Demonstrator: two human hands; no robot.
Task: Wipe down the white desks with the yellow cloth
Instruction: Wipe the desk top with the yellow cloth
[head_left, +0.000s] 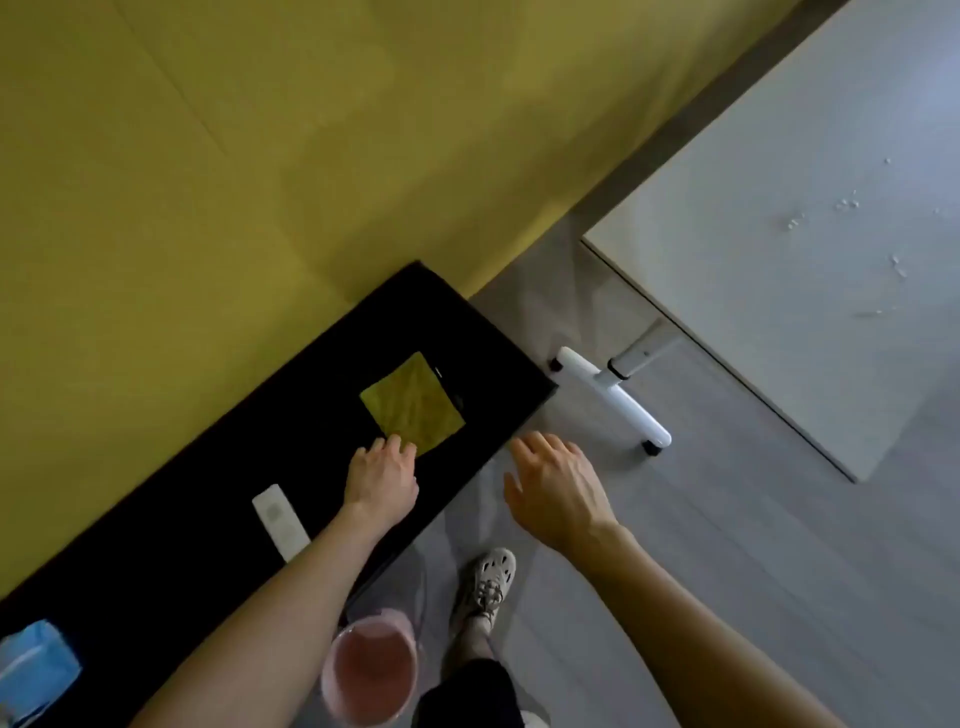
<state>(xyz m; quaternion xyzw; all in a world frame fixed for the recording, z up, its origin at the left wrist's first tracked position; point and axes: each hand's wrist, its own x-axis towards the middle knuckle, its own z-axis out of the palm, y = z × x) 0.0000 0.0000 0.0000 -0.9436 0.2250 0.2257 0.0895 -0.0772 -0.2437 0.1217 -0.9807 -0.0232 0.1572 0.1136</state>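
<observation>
A long black counter (467, 332) runs along the yellow wall (234, 156). On it lie a white remote (280, 521) and, at the near-left end, a blue packet (34, 670) — partly cut off by the frame. Below the counter's edge stands a pink bin (370, 667) on the grey floor (727, 545) — beside it, a pale perforated shoe (485, 584).

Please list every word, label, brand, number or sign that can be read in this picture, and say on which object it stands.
No text can be read.
White remote on the black surface: button marks only, too blurred to read.
Blue packet: no legible print.
Yellow cloth, white desk, pink bucket: no writing visible.
</observation>
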